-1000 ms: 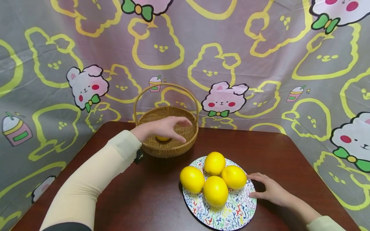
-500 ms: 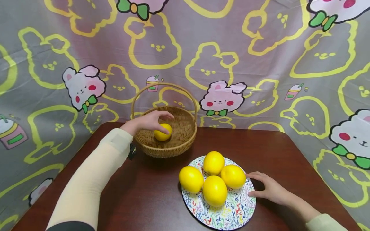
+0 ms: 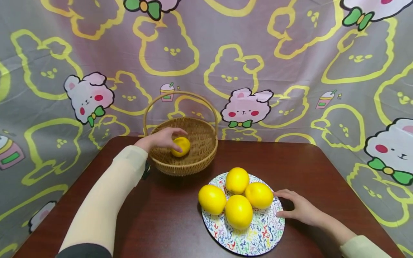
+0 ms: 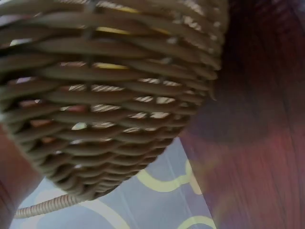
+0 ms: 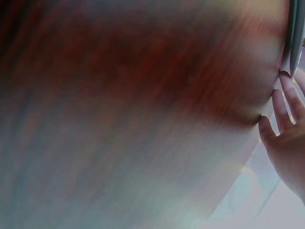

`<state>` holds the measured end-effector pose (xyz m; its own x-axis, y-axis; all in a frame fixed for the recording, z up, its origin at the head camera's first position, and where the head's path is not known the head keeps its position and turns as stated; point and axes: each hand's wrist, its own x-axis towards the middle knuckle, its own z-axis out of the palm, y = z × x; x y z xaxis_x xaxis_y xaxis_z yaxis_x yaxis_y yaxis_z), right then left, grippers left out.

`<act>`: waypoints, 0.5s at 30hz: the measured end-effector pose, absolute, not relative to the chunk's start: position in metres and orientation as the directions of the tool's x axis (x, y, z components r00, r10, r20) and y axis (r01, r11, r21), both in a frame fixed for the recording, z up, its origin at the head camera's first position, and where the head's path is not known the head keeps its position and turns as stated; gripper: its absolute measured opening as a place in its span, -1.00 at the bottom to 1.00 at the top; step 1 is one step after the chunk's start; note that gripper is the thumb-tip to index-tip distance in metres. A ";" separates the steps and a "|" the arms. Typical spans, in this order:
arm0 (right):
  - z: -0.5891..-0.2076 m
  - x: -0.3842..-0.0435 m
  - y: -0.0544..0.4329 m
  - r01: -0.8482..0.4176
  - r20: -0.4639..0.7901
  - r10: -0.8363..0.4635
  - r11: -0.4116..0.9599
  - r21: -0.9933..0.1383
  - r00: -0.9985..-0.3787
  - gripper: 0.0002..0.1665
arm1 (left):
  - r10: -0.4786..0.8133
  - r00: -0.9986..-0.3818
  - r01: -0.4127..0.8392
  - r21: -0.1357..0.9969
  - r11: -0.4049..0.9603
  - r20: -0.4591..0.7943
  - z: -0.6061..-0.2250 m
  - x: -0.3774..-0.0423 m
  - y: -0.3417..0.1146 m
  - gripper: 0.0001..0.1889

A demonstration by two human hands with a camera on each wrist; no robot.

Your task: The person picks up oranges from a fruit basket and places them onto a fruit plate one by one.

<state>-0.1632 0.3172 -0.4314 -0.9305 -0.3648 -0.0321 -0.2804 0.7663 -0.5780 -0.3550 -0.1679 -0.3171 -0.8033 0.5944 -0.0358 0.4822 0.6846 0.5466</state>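
Note:
Inside the wicker basket (image 3: pixel 200 143) at the back, my left hand (image 3: pixel 162 138) holds a yellow lemon (image 3: pixel 183 146), its thumb across the near side and its fingers behind the top. The left wrist view shows the woven basket wall (image 4: pixel 105 95) up close, hiding that hand. Four-sided around the middle of a patterned plate (image 3: pixel 255 240) lie several more lemons (image 3: pixel 239 212). My right hand (image 3: pixel 301 208) has its fingertips at the plate's right rim, thumb apart from the fingers. In the right wrist view its fingers (image 5: pixel 281 109) are extended and spread beside the plate edge.
A dark red-brown wooden table (image 3: pixel 161 222) carries the basket and plate. The basket's tall arched handle (image 3: pixel 180 94) rises over its opening. A cartoon-printed curtain (image 3: pixel 290 71) encloses the back and both sides.
My left hand has moved leftward within the basket and closed in around the lemon there, which shows more fully than a second ago. The right hand has stayed at the plate's rim.

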 end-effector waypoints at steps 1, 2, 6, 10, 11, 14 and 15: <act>-0.431 -0.163 0.317 -0.279 -0.033 -0.363 0.767 -0.577 -0.931 -0.22 | 0.591 -0.806 0.478 0.544 0.689 -0.040 -0.319 -0.356 -0.168 -0.28; -0.432 -0.163 0.317 -0.278 -0.034 -0.362 0.768 -0.577 -0.931 -0.22 | 0.585 -0.810 0.473 0.541 0.695 -0.045 -0.321 -0.356 -0.167 -0.28; -0.431 -0.164 0.317 -0.279 -0.034 -0.364 0.768 -0.576 -0.931 -0.22 | 0.569 -0.820 0.455 0.524 0.719 -0.069 -0.330 -0.358 -0.166 -0.27; -0.430 -0.164 0.317 -0.283 -0.029 -0.364 0.771 -0.571 -0.931 -0.22 | 0.550 -0.830 0.425 0.538 0.728 -0.088 -0.337 -0.359 -0.163 -0.25; -0.430 -0.164 0.317 -0.282 -0.030 -0.363 0.771 -0.570 -0.931 -0.22 | 0.544 -0.834 0.415 0.544 0.729 -0.093 -0.338 -0.359 -0.162 -0.24; -0.432 -0.164 0.318 -0.277 -0.032 -0.358 0.774 -0.569 -0.933 -0.22 | 0.538 -0.837 0.407 0.545 0.734 -0.100 -0.341 -0.360 -0.161 -0.23; -0.433 -0.164 0.318 -0.280 -0.029 -0.359 0.773 -0.569 -0.933 -0.22 | 0.538 -0.837 0.407 0.542 0.735 -0.102 -0.341 -0.361 -0.161 -0.23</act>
